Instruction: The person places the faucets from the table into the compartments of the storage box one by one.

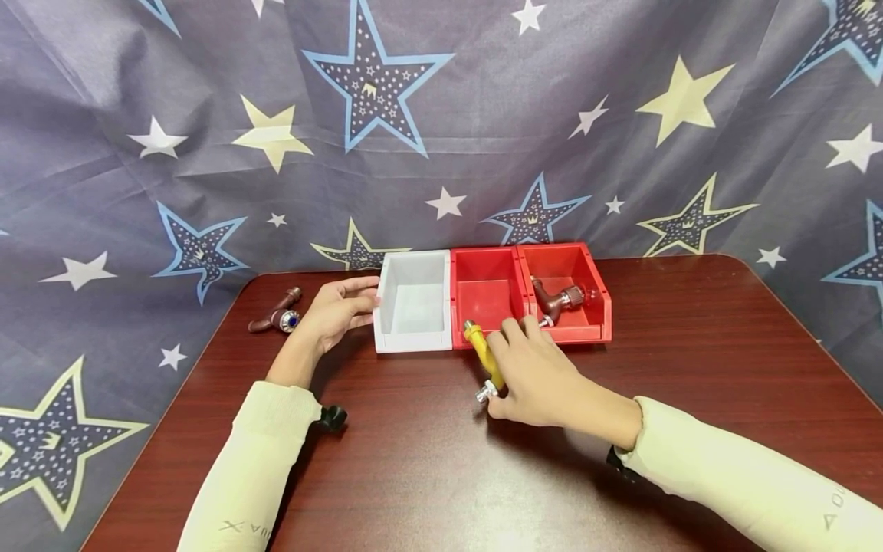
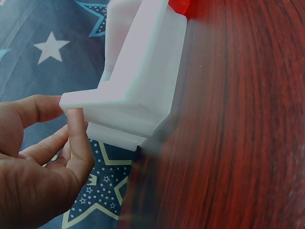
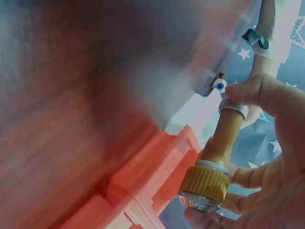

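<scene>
My right hand [image 1: 541, 376] grips a yellow tap [image 1: 485, 354] in front of the middle red bin [image 1: 485, 299]. In the right wrist view, the yellow tap [image 3: 224, 138] shows a ribbed collar and a silver end, with the thumb at its other end. My left hand [image 1: 331, 314] is at the left side of the white bin [image 1: 414, 343]. Seen from the left wrist, its fingertips pinch the rim of the white bin [image 2: 147, 90]. A brown tap [image 1: 552, 300] lies inside the right red bin [image 1: 572, 335], partly hidden behind the bin's front and my right hand.
Another brown tap [image 1: 276, 310] with a blue-centred end lies on the dark wooden table [image 1: 414, 460], left of my left hand. The three bins stand side by side at the table's back edge. A star-patterned cloth [image 1: 483, 115] hangs right behind them.
</scene>
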